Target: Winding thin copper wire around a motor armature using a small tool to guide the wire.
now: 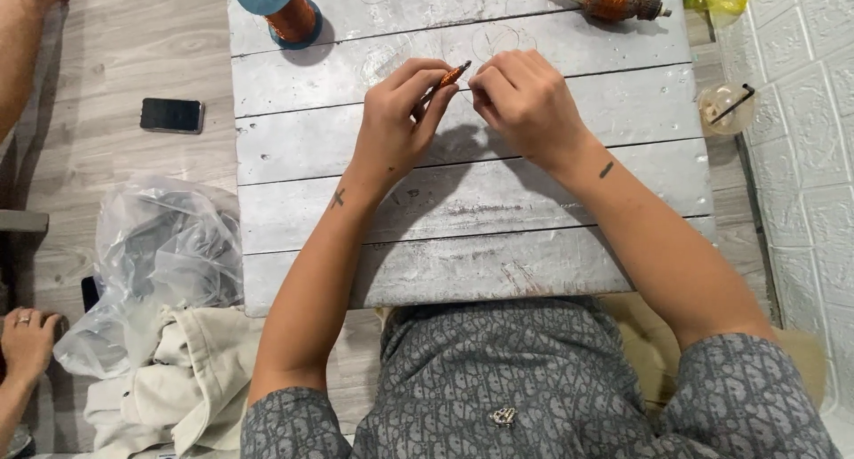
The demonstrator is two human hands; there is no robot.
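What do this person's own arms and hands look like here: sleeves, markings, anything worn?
Both forearms are bare below short grey patterned sleeves. The left hand wears no visible ring; its forearm has a small dark cross-shaped mark near the wrist and fainter small marks beside it. The right hand looks bare too, with a short dark bar-shaped mark on the forearm. No watch or bracelet shows.

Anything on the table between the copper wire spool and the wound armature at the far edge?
Nothing: bare grey planks between the copper wire spool and the wound armature, head view.
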